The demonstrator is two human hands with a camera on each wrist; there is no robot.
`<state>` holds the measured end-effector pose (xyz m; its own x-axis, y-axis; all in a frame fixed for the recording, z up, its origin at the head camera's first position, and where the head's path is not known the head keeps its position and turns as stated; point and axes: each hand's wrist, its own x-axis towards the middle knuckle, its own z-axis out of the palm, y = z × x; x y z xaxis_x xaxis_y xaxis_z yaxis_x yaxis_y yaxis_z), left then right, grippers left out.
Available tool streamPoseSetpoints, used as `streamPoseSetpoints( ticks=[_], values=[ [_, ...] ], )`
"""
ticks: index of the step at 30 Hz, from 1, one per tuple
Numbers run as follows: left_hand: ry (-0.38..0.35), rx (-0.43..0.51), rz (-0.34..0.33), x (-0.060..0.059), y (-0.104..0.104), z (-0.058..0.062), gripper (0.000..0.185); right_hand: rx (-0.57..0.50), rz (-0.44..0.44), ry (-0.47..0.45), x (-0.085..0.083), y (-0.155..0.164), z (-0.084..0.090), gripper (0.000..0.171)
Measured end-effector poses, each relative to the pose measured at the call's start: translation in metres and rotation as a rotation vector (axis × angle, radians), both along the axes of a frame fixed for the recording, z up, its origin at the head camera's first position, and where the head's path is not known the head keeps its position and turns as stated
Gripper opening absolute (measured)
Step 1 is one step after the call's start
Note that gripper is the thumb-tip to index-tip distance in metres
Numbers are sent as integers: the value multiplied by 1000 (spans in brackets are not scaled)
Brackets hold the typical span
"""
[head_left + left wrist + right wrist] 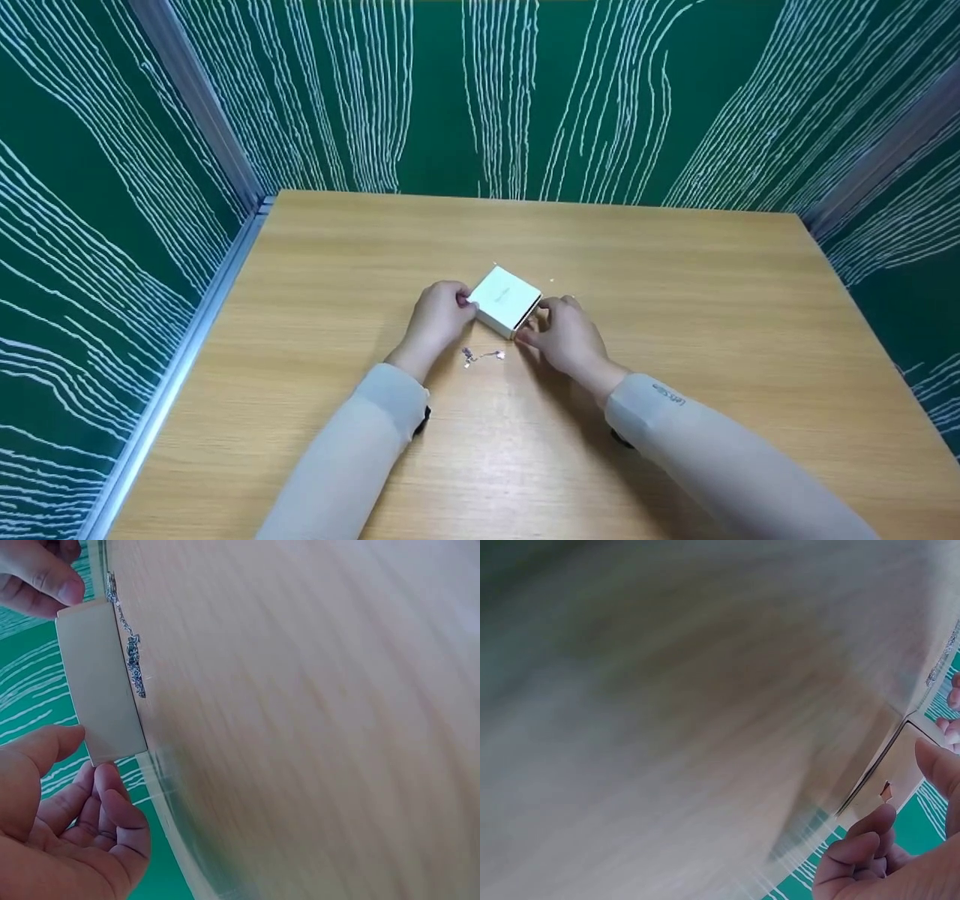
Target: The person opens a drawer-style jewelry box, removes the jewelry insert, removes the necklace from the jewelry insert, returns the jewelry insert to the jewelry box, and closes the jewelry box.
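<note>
I am watching a small white box (506,300) sitting near the middle of the desk (675,420), turned so that one corner is pointing toward the far edge. My left hand (439,315) is gripping the box at its left corner, thumb and curled fingers closing on the side wall; in the left wrist view the thumb (45,746) is touching the near end of the box (101,679) while the other fingers are curling below it. My right hand (562,334) is holding the box from the opposite side, fingertips pinching its lower right edge; in the right wrist view the fingers (862,840) are bending in toward the box (889,780), though that view is blurred and I cannot tell the exact contact there. So both hands are clamping on the same box from either side, with the box between them.

A thin silver chain (482,355) is lying on the desk just beside the box, on the side toward the near edge, between my two wrists and apart from both hands. In the left wrist view the chain (133,660) is showing bunched right along the box's wall.

Pale long sleeves (360,450) are covering both forearms.
</note>
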<state>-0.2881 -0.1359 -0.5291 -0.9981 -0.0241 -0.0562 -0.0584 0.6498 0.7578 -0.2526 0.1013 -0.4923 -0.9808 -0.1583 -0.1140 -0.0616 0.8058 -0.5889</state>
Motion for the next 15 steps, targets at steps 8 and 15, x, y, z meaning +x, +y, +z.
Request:
streamPoseSetpoints(
  ticks=[8,15],
  values=[
    [37,5,-2,6,1,6,18,-4,-9,-16,0,-4,2,76],
    [46,-16,-2,-2,0,-5,18,-44,-12,-31,-1,-4,2,75]
  ],
)
